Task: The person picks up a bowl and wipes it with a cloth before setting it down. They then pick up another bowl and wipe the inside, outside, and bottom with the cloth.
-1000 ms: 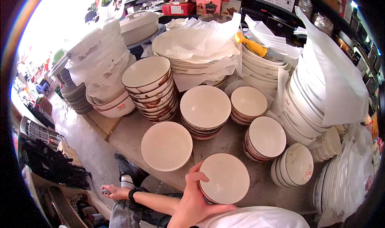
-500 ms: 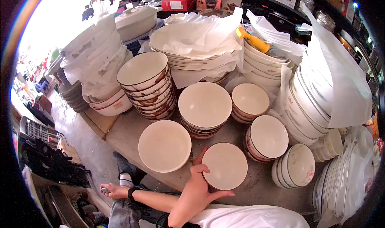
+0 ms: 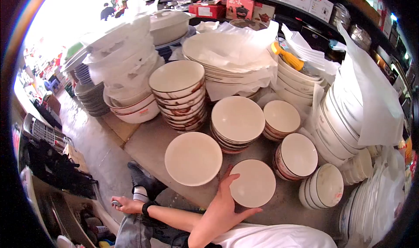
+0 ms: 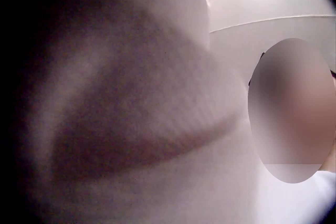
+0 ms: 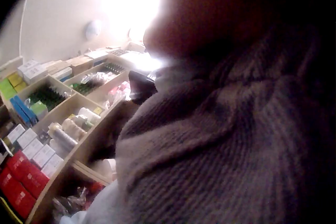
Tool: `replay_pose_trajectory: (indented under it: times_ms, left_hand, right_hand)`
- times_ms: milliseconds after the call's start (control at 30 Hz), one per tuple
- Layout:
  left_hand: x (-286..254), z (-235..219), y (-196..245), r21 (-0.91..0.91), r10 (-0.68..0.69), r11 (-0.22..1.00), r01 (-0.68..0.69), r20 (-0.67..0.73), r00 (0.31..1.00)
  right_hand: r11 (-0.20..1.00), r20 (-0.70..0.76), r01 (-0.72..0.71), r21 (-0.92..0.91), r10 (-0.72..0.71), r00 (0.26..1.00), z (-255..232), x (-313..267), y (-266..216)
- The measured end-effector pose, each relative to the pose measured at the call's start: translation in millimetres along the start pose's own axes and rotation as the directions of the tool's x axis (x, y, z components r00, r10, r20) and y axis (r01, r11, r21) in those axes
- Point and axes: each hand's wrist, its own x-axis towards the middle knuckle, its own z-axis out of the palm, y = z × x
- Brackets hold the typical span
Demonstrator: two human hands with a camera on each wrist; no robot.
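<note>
My left hand [image 3: 222, 211] holds a small white bowl [image 3: 252, 184] with a thin brown rim from its left side. The fingers lie along the far left rim and the thumb along the near rim. Over by the knee at the lower left, my right hand [image 3: 128, 205] has its fingers curled round a small grey object [image 3: 116, 203], mostly hidden in the grip. Just beyond the held bowl stand another white bowl [image 3: 193, 158] and a bowl stack [image 3: 238, 119]. Pale fabric [image 4: 131, 98] fills much of the left wrist view; dark ribbed fabric [image 5: 226, 145] covers the right wrist view.
Several bowl stacks crowd the grey table [image 3: 144, 147], including a tall brown-patterned stack [image 3: 178, 95]. Paper-wrapped bowls [image 3: 345, 108] lean at the right beside wrapped plates [image 3: 379, 195]. A yellow-handled tool [image 3: 288, 58] lies on large bowls. Wooden shelves [image 5: 79, 155] hold boxes.
The left hand has carried its bowl away from the body and down toward the table. The head view has shifted slightly, moving the scene to the right. The right hand keeps its grip.
</note>
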Motion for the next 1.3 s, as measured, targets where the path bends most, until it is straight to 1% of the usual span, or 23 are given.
replay_pose_trajectory:
  times_ms: [67, 200, 267, 300, 367, 400, 467, 533, 600, 633, 667, 700, 733, 767, 800, 867, 900, 967, 1000, 1067, 1100, 1233, 1300]
  left_hand:
    - [-1.8, -4.1, 4.5, 0.073, 0.090, 0.993, -0.089, -0.011, 0.996]
    - [-11.6, -10.2, -0.6, 0.021, 0.180, 0.984, -0.179, -0.037, 0.983]
    - [-25.7, -23.6, 8.6, 0.193, 0.249, 0.951, -0.242, -0.012, 0.968]
    - [-36.4, -33.5, 21.0, 0.185, 0.261, 0.950, -0.252, -0.027, 0.965]
    - [-68.3, -63.0, 55.5, 0.191, 0.250, 0.949, -0.253, 0.039, 0.967]
    - [-78.7, -75.1, 58.5, 0.195, 0.244, 0.948, -0.253, 0.069, 0.967]
    - [-87.0, -90.2, 35.6, 0.231, 0.225, 0.938, -0.258, 0.162, 0.961]
    - [-112.2, -110.6, 18.6, 0.116, 0.235, 0.966, -0.232, -0.019, 0.972]
    - [-137.4, -139.1, 12.8, 0.130, 0.177, 0.980, -0.149, -0.241, 0.954]
    - [-147.4, -148.4, 0.0, 0.167, 0.208, 0.974, -0.155, -0.381, 0.901]
    - [-159.2, -159.3, -13.0, 0.171, 0.132, 0.984, -0.050, -0.515, 0.847]
    - [-169.7, -171.0, -28.8, 0.118, -0.014, 0.986, 0.113, -0.628, 0.778]
    - [-176.0, -182.9, -55.0, 0.162, 0.025, 0.977, 0.141, -0.737, 0.675]
    - [-179.0, -193.0, -85.8, 0.196, 0.067, 0.965, 0.175, -0.828, 0.557]
    - [-184.1, -201.5, -115.3, 0.178, 0.062, 0.970, 0.163, -0.834, 0.548]
    - [-193.3, -214.7, -171.7, 0.174, 0.071, 0.912, 0.373, -0.959, 0.273]
    - [-196.3, -216.9, -196.6, 0.163, 0.065, 0.917, 0.364, -0.961, 0.268]
    - [-202.8, -217.9, -240.3, -0.156, -0.185, 0.979, 0.127, -0.949, 0.254]
    - [-206.6, -216.2, -258.0, -0.164, -0.191, 0.979, 0.124, -0.948, 0.253]
    - [-213.4, -213.2, -282.9, -0.273, -0.276, 0.960, 0.068, -0.868, 0.413]
    - [-212.5, -212.6, -274.9, -0.235, -0.249, 0.968, 0.087, -0.873, 0.419]
    - [-220.8, -211.2, -293.4, -0.279, -0.254, 0.960, -0.008, -0.883, 0.394]
    - [-224.5, -210.7, -293.3, -0.279, -0.278, 0.960, 0.034, -0.925, 0.259]
  right_hand:
    - [1.000, -0.001, -0.001, -0.007, 0.001, 1.000, 1.0, 0.3, 2.7]
    - [1.000, 0.000, -0.001, -0.026, 0.001, 1.000, 0.8, 1.5, 8.9]
    - [0.999, -0.004, 0.004, -0.035, -0.004, 1.000, -0.4, 1.3, 10.7]
    - [0.999, -0.005, 0.004, -0.044, -0.004, 1.000, -2.0, 0.1, 12.5]
    - [0.998, -0.010, 0.004, -0.062, -0.005, 1.000, -5.8, -3.4, 18.3]
    - [0.998, -0.006, 0.001, -0.068, -0.001, 1.000, -6.5, -4.3, 21.8]
    - [0.997, -0.003, 0.005, -0.075, -0.005, 1.000, -8.5, -4.4, 27.9]
    - [0.997, 0.000, 0.013, -0.082, -0.013, 1.000, -10.7, -4.4, 36.3]
    - [0.997, -0.004, 0.031, -0.077, -0.031, 1.000, -14.6, -0.4, 47.8]
    - [0.998, -0.007, 0.033, -0.054, -0.033, 0.999, -16.0, 2.5, 53.0]
    - [0.999, -0.025, 0.036, -0.015, -0.036, 0.999, -17.1, 3.6, 54.9]
    - [0.996, -0.119, 0.036, 0.082, -0.026, 0.992, -13.6, 7.6, 58.4]
    - [0.959, -0.053, 0.154, 0.236, -0.146, 0.988, -27.1, 17.4, 82.1]
    - [0.968, -0.103, 0.203, 0.149, -0.189, 0.977, -18.9, 7.0, 53.8]
    - [0.968, -0.147, 0.246, 0.055, -0.236, 0.961, -9.6, -1.8, 27.0]
    - [0.973, -0.191, 0.207, 0.096, -0.186, 0.964, -10.8, 1.9, 28.7]
    - [0.970, -0.236, 0.190, 0.155, -0.150, 0.960, -11.3, 4.0, 30.5]
    - [0.972, -0.214, 0.162, 0.170, -0.124, 0.969, -10.9, 4.3, 27.2]
    - [0.970, -0.193, 0.142, 0.196, -0.104, 0.976, -9.8, 3.2, 24.8]
    - [0.979, -0.160, 0.127, 0.157, -0.102, 0.982, -7.0, 5.0, 22.1]
    - [0.986, -0.121, 0.119, 0.120, -0.104, 0.987, -6.5, 5.1, 23.0]
    - [0.996, -0.041, 0.040, 0.075, -0.037, 0.998, -2.7, 5.7, 19.6]
    - [0.978, -0.105, 0.090, -0.186, -0.111, 0.988, 3.9, 5.9, 11.7]
